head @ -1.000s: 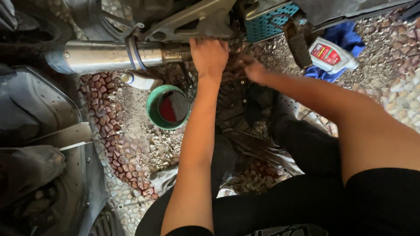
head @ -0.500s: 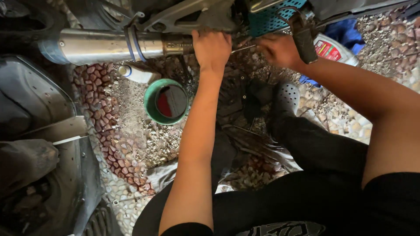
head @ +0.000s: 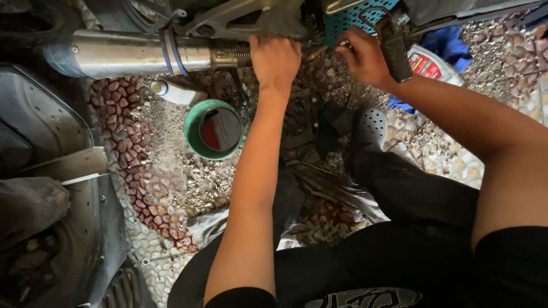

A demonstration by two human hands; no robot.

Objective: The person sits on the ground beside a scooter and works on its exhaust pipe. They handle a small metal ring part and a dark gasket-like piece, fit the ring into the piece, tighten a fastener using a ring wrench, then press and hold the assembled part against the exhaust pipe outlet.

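A shiny metal exhaust pipe (head: 131, 54) runs across the top, under a grey motorcycle frame part (head: 251, 17). My left hand (head: 275, 57) is closed over the pipe's narrow right end, where it joins the engine. My right hand (head: 362, 57) is just to the right, below a teal plastic basket (head: 354, 14). Its fingers are closed on a thin metal tool (head: 317, 52) that points toward my left hand. A black strap-like part (head: 395, 48) hangs beside my right wrist.
A green bowl (head: 194, 134) with dark liquid stands on the pebble ground below the pipe, next to a small white bottle (head: 178, 93). An oil bottle (head: 431, 64) lies on a blue cloth (head: 442, 40) at the right. Grey body panels (head: 51, 171) fill the left. My black-trousered legs are at the bottom.
My right hand has risen from the ground beside my left hand to up under the teal basket. My left hand stays on the pipe's end.
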